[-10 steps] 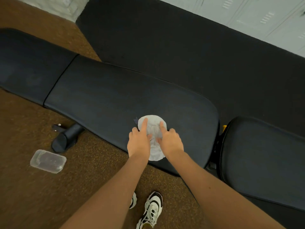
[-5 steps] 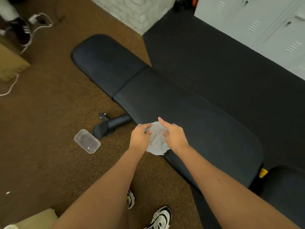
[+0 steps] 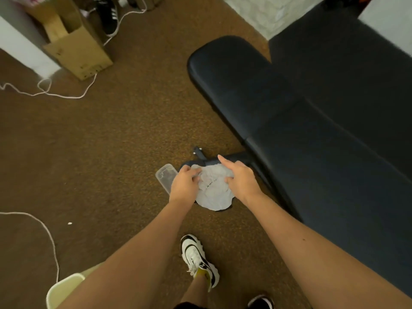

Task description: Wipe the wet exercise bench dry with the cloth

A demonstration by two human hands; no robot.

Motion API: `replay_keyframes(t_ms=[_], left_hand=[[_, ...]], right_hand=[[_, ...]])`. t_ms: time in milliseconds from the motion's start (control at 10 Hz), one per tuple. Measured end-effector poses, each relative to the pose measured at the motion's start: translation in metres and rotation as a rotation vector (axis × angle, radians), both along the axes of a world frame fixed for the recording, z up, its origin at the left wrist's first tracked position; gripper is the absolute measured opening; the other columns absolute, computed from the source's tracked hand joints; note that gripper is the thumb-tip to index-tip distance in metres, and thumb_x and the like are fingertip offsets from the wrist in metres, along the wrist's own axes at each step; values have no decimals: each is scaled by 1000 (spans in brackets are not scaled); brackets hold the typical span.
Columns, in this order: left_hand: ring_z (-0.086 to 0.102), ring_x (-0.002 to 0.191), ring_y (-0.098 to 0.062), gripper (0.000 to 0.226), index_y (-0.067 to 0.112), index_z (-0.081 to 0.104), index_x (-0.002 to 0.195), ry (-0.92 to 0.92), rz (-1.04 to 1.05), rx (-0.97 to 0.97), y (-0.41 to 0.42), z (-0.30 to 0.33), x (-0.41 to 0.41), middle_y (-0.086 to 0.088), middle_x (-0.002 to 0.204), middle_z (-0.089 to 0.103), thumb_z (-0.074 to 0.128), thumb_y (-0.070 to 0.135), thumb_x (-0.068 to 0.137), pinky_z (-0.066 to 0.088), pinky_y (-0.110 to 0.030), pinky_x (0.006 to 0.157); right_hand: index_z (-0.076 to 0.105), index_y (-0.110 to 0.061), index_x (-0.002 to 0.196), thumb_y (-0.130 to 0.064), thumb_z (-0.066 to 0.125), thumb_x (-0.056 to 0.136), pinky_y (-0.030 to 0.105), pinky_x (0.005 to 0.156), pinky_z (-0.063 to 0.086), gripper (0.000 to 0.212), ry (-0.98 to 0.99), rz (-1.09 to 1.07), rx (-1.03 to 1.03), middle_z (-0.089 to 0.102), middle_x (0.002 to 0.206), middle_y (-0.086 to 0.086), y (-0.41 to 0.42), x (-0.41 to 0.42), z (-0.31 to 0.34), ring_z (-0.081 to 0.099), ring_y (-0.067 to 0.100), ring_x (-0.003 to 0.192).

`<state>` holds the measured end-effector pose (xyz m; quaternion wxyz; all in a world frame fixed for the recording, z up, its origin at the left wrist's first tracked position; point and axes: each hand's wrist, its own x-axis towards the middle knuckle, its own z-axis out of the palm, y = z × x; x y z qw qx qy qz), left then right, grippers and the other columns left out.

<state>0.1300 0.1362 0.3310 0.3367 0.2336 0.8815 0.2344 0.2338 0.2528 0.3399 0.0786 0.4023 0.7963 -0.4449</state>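
A crumpled white cloth [image 3: 213, 190] hangs in the air between my two hands, off the bench and over the brown floor. My left hand [image 3: 184, 184] pinches its left edge. My right hand [image 3: 240, 179] grips its right edge with the forefinger stretched out. The black padded exercise bench [image 3: 307, 139] runs from the upper middle to the lower right, to the right of my hands. I cannot make out wet patches on its dark surface.
A clear plastic container [image 3: 165, 177] lies on the floor just left of my left hand. The bench's black foot bar [image 3: 229, 159] sticks out behind the cloth. White cords [image 3: 48, 233], a cardboard box [image 3: 75, 45], a pale bin [image 3: 63, 291] and my white shoe [image 3: 196, 256] are around.
The cloth has come off the bench pad, lifted by both hands and carried left over the floor. The view has swung left, so the bench now lies to the right.
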Motion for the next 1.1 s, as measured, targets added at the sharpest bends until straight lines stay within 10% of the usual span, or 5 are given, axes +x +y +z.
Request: replay_keyframes(t_ms=[300, 600, 800, 1100], left_hand=[[51, 115, -21, 34, 8, 51, 132, -56, 302, 50, -56, -96, -76, -1, 130, 49, 41, 15, 100, 42, -15, 83], [51, 118, -25, 34, 11, 52, 131, 34, 405, 43, -89, -248, -111, -4, 137, 45, 37, 19, 101, 43, -45, 98], [51, 113, -21, 40, 15, 46, 138, 112, 387, -8, -103, -342, -128, -1, 135, 42, 40, 13, 99, 44, -32, 87], [39, 126, -26, 40, 18, 42, 139, -1, 334, -296, -111, -404, -140, -4, 146, 30, 36, 28, 101, 42, -44, 98]], right_hand=[[43, -26, 141, 13, 47, 87, 19, 84, 41, 66, 28, 130, -60, 44, 106, 4, -41, -97, -101, 48, 13, 89], [43, -22, 141, 13, 47, 86, 21, 82, 41, 65, 19, 279, -81, 41, 101, 5, -65, -156, -250, 47, 15, 86], [48, -20, 137, 5, 42, 91, 16, 75, 35, 52, 33, 394, -34, 40, 101, -1, -80, -183, -348, 43, 11, 87], [39, -23, 142, -1, 37, 95, 40, 99, 42, 51, -300, 448, -29, 27, 144, 9, -80, -189, -408, 45, 32, 120]])
